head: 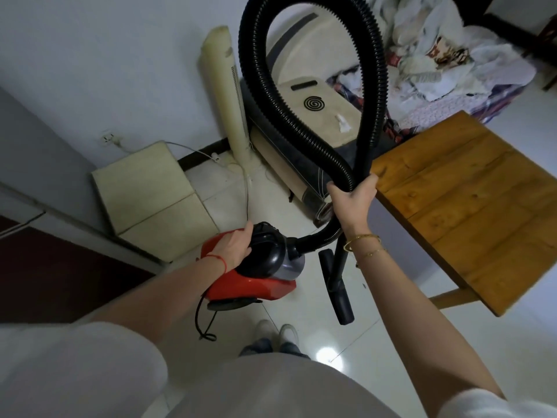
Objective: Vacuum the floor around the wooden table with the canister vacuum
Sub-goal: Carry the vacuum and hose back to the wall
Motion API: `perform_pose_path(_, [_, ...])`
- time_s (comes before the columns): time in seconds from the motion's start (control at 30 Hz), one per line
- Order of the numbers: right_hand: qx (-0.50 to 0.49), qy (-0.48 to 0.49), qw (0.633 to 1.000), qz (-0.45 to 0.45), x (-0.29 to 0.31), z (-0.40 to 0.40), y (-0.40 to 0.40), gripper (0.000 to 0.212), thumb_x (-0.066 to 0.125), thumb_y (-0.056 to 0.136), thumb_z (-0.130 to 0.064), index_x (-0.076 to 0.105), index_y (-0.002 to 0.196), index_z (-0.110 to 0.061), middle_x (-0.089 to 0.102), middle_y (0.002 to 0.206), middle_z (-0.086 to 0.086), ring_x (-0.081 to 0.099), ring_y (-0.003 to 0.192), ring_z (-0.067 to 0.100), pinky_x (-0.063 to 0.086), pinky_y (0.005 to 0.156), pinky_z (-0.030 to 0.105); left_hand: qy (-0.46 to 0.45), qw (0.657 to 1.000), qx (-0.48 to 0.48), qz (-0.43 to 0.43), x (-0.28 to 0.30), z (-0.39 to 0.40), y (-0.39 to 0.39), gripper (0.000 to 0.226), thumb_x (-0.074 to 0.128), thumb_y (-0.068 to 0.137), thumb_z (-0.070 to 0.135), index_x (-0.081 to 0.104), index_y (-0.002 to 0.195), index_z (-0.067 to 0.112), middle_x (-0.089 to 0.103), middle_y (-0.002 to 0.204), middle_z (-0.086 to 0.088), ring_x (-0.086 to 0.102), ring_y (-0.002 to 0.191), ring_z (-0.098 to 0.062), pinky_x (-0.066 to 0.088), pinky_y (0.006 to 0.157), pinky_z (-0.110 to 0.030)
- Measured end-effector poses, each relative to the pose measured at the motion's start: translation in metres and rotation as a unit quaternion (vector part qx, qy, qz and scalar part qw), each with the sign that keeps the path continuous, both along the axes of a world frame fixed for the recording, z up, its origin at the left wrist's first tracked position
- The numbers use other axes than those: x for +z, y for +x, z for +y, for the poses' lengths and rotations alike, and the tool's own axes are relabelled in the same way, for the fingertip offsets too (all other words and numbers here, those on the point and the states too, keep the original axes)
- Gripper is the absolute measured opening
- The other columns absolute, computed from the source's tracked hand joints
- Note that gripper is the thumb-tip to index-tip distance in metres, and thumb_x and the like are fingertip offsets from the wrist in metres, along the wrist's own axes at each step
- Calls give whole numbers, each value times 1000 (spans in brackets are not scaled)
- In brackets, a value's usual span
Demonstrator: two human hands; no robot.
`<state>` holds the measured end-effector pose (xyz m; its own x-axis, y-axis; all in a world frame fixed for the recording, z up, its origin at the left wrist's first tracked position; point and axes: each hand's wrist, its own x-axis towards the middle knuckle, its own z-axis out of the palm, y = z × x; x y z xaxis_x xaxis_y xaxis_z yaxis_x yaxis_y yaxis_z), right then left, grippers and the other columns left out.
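On the white tiled floor, just off the near-left corner of the wooden plank surface: red-and-black canister vacuum, the left hand resting on its black top, fingers hidden, likely steadying it. Ribbed black hose loops high; the right hand grips hose and black wand together, probably keeping slack untangled. Floor nozzle tilts beside the canister, near white shoes.

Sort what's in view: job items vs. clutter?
Job: red canister vacuum, black hose, floor nozzle, wooden table, left hand, right hand.
Clutter: tower fan, bedding pile, wall socket.
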<state>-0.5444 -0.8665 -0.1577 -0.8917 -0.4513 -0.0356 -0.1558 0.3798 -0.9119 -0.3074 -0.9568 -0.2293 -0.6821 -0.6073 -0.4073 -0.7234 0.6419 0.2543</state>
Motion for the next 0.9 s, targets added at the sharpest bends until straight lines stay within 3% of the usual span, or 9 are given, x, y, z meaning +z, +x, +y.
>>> perform_pose_path(0.13, [18,-3,1000,8,6,4,15,67,74,61,-29,39,117,-13,43,108,4,48,104,23,52,89,44,3,1000,17,1,7,11,17,30,51,93,12,32,116,9,60,85,-10,59,70,-24,51,64,-38])
perform_pose_path(0.27, [60,0,998,14,8,2,33,70,77,71,-23,36,126,-8,38,112,1,41,105,17,43,93,32,-10,998,58,-8,10,24,37,35,51,91,9,32,120,8,63,89,-14,62,75,-29,51,68,-40])
perform_pose_path(0.4, [106,3,994,24,10,-6,58,71,75,69,-20,36,128,-4,39,112,2,42,112,23,41,101,40,-29,993,107,-28,8,36,62,40,53,92,9,32,126,7,65,95,-15,64,82,-30,52,71,-39])
perform_pose_path(0.53, [162,11,987,11,9,-20,90,78,76,69,-23,34,132,-5,38,115,1,41,119,27,37,107,40,-39,985,161,-42,5,48,98,40,53,92,11,33,125,6,65,94,-14,64,82,-28,53,72,-41])
perform_pose_path(0.67, [230,-7,973,9,11,-39,132,70,77,70,-18,38,127,-4,38,111,-1,37,109,16,34,96,26,-26,972,232,-35,2,61,144,50,54,91,10,28,134,5,65,100,-15,64,87,-29,53,74,-40])
perform_pose_path(0.8, [315,-26,949,6,12,-56,187,52,75,67,-22,37,103,-16,44,106,6,49,104,26,47,87,35,-32,951,309,0,1,84,200,54,52,92,10,26,139,2,65,97,-15,64,84,-28,53,72,-40])
perform_pose_path(0.9, [373,-48,926,-18,14,-70,241,52,71,60,-29,42,99,-12,50,101,7,54,95,22,51,80,33,-39,930,366,15,3,108,250,66,51,93,11,15,147,2,65,104,-16,63,91,-30,52,78,-43])
